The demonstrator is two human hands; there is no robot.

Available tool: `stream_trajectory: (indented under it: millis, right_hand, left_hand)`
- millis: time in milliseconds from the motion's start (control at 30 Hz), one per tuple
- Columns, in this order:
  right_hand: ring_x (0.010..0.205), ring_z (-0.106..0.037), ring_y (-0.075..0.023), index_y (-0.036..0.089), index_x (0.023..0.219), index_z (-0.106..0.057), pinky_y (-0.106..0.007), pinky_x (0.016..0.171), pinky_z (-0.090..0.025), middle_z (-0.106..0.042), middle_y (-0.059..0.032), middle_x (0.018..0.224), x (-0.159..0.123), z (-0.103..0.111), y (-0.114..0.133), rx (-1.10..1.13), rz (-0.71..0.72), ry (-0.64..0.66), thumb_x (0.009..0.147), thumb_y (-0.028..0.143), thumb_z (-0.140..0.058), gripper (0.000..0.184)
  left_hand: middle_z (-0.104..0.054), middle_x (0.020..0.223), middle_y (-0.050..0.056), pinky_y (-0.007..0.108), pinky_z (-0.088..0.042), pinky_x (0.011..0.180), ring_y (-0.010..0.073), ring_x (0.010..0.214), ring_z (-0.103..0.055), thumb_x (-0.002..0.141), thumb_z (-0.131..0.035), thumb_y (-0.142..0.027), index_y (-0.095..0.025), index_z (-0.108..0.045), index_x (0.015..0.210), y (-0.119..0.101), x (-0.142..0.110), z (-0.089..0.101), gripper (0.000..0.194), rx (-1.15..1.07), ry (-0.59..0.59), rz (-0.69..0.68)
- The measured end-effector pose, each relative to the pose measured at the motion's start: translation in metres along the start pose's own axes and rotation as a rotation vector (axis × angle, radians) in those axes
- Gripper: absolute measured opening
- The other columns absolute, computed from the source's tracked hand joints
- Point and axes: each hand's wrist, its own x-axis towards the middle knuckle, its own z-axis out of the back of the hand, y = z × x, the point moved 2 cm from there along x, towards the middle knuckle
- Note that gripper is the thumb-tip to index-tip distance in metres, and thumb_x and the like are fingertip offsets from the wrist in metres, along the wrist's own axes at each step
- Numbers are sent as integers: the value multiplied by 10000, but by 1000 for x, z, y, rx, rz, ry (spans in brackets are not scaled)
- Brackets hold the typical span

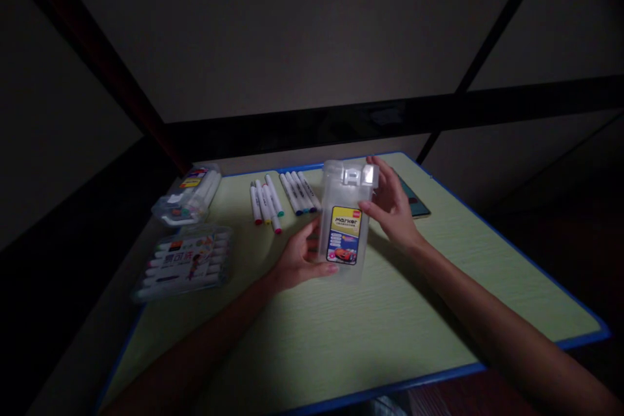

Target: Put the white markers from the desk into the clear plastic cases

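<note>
Case [344, 227], one, clear, Marker-labelled: upright over the desk [341, 338], held two-handed. Left hand [298, 255]: wrapped round its lower side. Right hand [394, 211]: gripping its upper side near the latch [351, 176]. Loose markers [303, 192], two groups, leftward. Filled cases [182, 263], two, at the desk's left. Flat teal item [414, 200], one, beyond the right hand.

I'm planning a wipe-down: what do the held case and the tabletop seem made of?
Case: probably plastic, translucent and slightly frosted; its walls look hazy and partly see-through. Tabletop: perhaps laminate, pale yellow-green, fairly matte, with faint grain-like lines; painted wood isn't ruled out.
</note>
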Motion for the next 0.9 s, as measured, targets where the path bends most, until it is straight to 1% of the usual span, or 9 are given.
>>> stream_trajectory:
  millis: [100, 167, 300, 400, 500, 600, 700, 900]
  right_hand:
    - [1312, -293, -262, 368, 1258, -403, -466, 1014, -354, -240, -5, 1458, 2, 8, 9, -125, 95, -41, 711, 427, -653, 603]
    - [1327, -264, -268, 374, 1237, -434, -483, 1011, -350, -221, 6, 1465, 2, 10, 13, -181, 147, -45, 738, 406, -632, 538]
    - [1345, -222, -275, 376, 1213, -471, -496, 1025, -328, -218, 24, 1467, 1, 11, 19, -293, 193, -28, 780, 395, -587, 449]
    - [1328, -260, -284, 373, 1205, -484, -506, 1040, -303, -226, 31, 1465, 1, 10, 24, -371, 205, -29, 796, 401, -564, 418]
    - [1286, -338, -273, 367, 1196, -497, -498, 1043, -300, -237, 26, 1462, 1, 9, 28, -423, 197, 10, 829, 392, -520, 369]
    - [1276, -355, -256, 346, 1195, -500, -492, 1039, -303, -265, 8, 1453, 0, 7, 30, -429, 172, 45, 859, 384, -472, 339]
    - [1296, -325, -246, 330, 1173, -515, -493, 1046, -285, -306, -1, 1435, 0, 6, 29, -391, 163, 34, 861, 388, -469, 320]
    - [1293, -325, -241, 317, 1100, -560, -496, 1048, -272, -387, -10, 1383, 2, 6, 24, -276, 123, 11, 828, 431, -514, 298]
  left_hand:
    - [-578, 1153, 149, 397, -510, 799, 293, 993, -594, 541, -783, -264, -171, -323, 1340, 1, 0, -1, 927, 41, 21, 32]
    - [-569, 1167, 159, 405, -511, 797, 302, 1003, -586, 532, -785, -271, -160, -331, 1335, 1, 0, -1, 930, 45, 18, 32]
    - [-532, 1225, 154, 409, -498, 826, 302, 1042, -565, 545, -778, -271, -174, -333, 1333, 1, 0, -1, 910, 43, 29, 20]
    - [-549, 1204, 142, 400, -494, 833, 294, 1037, -569, 547, -780, -279, -181, -329, 1334, 2, 1, -1, 913, 38, 44, 14]
    - [-561, 1184, 139, 395, -490, 839, 297, 1046, -563, 541, -781, -292, -172, -331, 1331, 2, 1, -1, 918, 36, 51, 5]
    - [-546, 1200, 143, 393, -481, 852, 298, 1053, -558, 546, -772, -305, -156, -335, 1327, 2, 1, -2, 907, 43, 46, 1]
    - [-544, 1203, 141, 394, -478, 856, 293, 1047, -561, 557, -765, -309, -155, -337, 1328, 2, 0, -2, 895, 49, 51, -4]
    - [-533, 1225, 127, 388, -464, 880, 284, 1070, -546, 569, -759, -293, -174, -349, 1323, 4, 1, -1, 866, 58, 73, -42]
